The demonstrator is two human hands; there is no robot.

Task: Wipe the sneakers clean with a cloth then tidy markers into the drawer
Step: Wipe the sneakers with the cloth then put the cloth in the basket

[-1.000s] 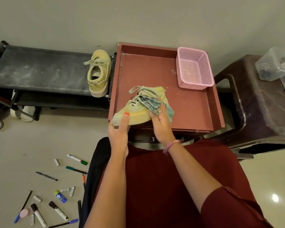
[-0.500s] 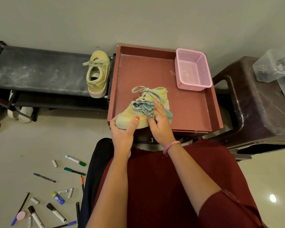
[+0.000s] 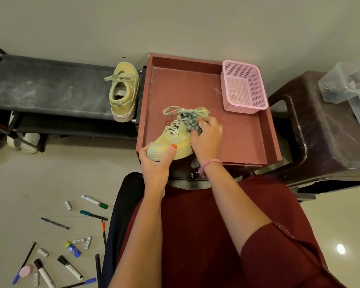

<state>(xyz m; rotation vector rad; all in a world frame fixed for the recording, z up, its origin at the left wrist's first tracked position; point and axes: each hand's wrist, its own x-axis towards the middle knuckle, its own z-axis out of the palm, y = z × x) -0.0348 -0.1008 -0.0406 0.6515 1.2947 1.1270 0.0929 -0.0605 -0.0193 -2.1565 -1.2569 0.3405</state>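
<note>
A pale yellow-green sneaker [image 3: 175, 142] lies on the maroon tray-like drawer top [image 3: 243, 140], toe toward me. My left hand [image 3: 156, 163] grips its toe, thumb on top. My right hand [image 3: 206, 138] holds a bunched grey-green cloth [image 3: 190, 122] against the sneaker's laces and tongue. The second sneaker [image 3: 124, 91] stands on the black shoe rack [image 3: 50, 90] to the left. Several markers and pens [image 3: 69, 242] lie scattered on the floor at lower left, among them a white marker with a green cap [image 3: 94, 201].
A pink mesh basket [image 3: 242, 86] sits at the tray's back right corner. A dark plastic stool [image 3: 320, 129] stands to the right with clear plastic containers [image 3: 345, 84] on it. White slippers [image 3: 23, 142] lie under the rack. My lap in dark red cloth fills the foreground.
My right hand has slid the cloth up from the sneaker's side toward the laces and tongue. My left hand keeps its grip on the toe.
</note>
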